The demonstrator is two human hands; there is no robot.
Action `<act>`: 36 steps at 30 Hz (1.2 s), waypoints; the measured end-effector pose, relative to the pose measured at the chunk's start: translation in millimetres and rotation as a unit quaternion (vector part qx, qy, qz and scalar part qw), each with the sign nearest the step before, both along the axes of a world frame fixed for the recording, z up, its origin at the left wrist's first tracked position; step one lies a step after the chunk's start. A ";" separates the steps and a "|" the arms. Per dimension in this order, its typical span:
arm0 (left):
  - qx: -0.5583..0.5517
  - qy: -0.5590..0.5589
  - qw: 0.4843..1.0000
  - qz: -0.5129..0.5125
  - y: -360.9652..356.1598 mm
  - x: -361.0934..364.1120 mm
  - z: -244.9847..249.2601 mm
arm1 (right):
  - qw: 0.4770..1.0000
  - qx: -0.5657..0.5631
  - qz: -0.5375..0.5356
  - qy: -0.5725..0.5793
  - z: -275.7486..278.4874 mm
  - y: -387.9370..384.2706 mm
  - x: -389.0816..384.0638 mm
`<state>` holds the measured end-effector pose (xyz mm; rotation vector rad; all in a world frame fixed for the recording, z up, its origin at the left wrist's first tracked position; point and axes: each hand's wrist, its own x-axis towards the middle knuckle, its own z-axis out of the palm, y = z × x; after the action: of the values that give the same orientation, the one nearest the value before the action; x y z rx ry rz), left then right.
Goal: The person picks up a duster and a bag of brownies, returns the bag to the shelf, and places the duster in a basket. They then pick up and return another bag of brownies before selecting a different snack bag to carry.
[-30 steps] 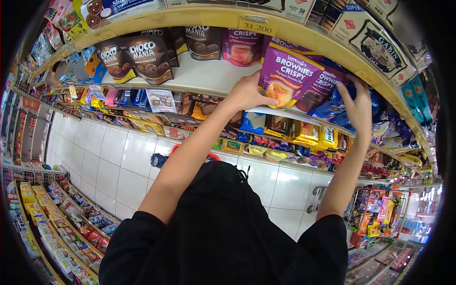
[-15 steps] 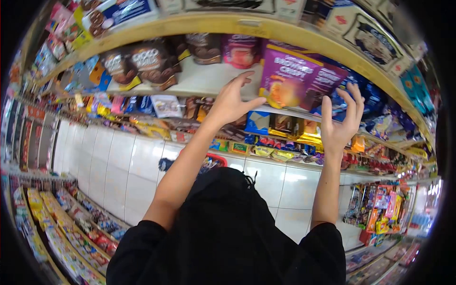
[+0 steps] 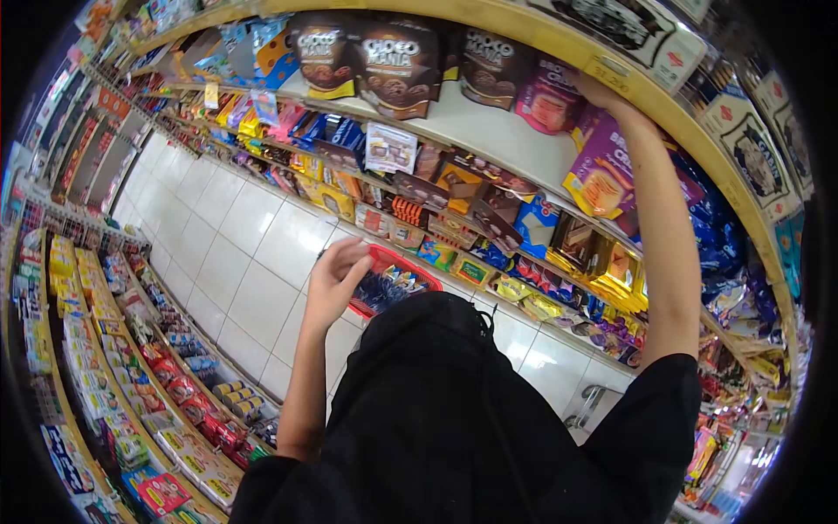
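1. The right hand (image 3: 604,94) is reached in among the upper-shelf packs; its fingertips are hidden, so whether anything is gripped cannot be told.
2. Just beside it, the purple pouch (image 3: 601,179) is stood at the shelf's front edge, leaning slightly, with the pink pouch (image 3: 548,98) nearby.
3. Either pouch would probably be found light, soft-skinned and slick, its crisp contents easily crushed; it is best taken by the top seal or side edges, without squeezing the middle.
4. The left hand (image 3: 334,281) is held half open, fingers curled, with nothing grasped, near the red basket (image 3: 384,252).
5. Brown pouches (image 3: 397,70) are stood farther along the shelf (image 3: 489,131).
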<state>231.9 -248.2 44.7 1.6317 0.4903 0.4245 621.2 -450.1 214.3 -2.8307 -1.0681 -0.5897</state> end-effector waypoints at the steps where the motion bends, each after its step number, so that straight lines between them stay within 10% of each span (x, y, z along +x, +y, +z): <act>1: -0.020 0.017 0.998 0.050 3.0 -20.6 -13.5 | 1.000 -0.011 0.009 -0.012 -0.8 3.6 10.3; 7: -0.128 0.108 0.965 0.203 -2.7 -90.4 -69.6 | 0.996 -0.024 0.044 -0.075 -15.6 18.1 48.5; 36: -0.090 0.076 0.988 -0.100 -13.1 -3.3 -65.7 | 0.999 0.011 -0.015 -0.031 -33.4 -96.7 -65.1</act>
<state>228.6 -261.3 -21.0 1.5267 0.4588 0.1022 556.2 -546.8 180.8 -2.8327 -1.0229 -0.6912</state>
